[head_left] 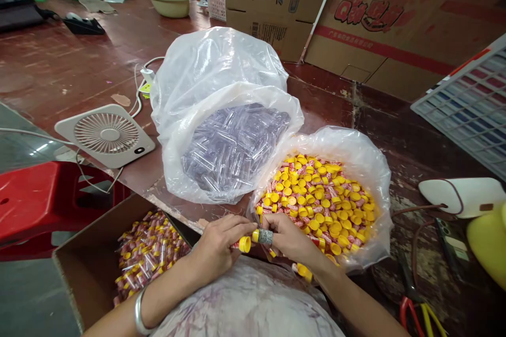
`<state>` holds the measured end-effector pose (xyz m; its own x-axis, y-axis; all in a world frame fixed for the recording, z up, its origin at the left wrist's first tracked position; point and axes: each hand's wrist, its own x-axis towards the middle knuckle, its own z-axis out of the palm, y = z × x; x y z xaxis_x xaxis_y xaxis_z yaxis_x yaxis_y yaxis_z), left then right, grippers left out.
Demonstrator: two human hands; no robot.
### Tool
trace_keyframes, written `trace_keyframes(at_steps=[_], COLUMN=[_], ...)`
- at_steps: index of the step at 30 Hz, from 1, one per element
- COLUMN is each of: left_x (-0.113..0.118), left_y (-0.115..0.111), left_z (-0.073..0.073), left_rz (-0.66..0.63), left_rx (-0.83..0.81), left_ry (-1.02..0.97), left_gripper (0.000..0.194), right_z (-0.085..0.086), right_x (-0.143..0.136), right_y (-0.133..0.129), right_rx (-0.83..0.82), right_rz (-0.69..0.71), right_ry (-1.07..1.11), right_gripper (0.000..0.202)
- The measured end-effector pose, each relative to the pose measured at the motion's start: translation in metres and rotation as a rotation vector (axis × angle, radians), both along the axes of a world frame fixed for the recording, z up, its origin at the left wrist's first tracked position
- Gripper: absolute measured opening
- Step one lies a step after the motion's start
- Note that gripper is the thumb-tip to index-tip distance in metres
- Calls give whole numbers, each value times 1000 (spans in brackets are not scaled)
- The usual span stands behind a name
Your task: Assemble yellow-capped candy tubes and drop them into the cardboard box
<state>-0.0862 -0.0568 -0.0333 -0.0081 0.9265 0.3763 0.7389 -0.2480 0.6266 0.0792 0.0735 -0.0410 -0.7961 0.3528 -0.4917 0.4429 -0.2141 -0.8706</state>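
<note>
Close together at the table's front edge, both my hands are closed in a pinch. My left hand (221,242) grips a small tube with a yellow cap (244,244), mostly hidden by the fingers. Another yellow cap (255,235) sits between the two hands, against a grey speckled band (265,237) at the fingertips of my right hand (288,239). Whether that band is wrapped on a finger I cannot tell. Just beyond is a plastic bag (379,184) of yellow caps with red-and-white printed pieces. Left of it stands a bag (172,168) of clear plastic tubes (233,147).
A cardboard box (71,274) of capped, filled tubes (148,258) is at lower left. A small fan (106,134) with cables and a red stool (31,200) are on the left. Scissors (413,300) and a phone (453,247) lie right. Large cartons (387,26) stand behind.
</note>
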Motion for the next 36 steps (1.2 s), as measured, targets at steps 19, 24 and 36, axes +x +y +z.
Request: trace_keyframes(at_steps=[19, 24, 36], left_x=[-156, -111, -38], left_y=[-118, -68, 48], left_z=[-81, 0, 10], left_rz=[398, 375, 318], left_rx=[-1251, -579, -377], left_ry=[331, 282, 548], left_gripper=[34, 35, 25], right_z=[18, 7, 18], right_x=[56, 53, 60], right_y=[-2, -5, 13], right_rx=[1362, 1440, 845], right_rz=[831, 794, -113], right_ry=[-16, 55, 231], right_gripper=[16, 15, 28])
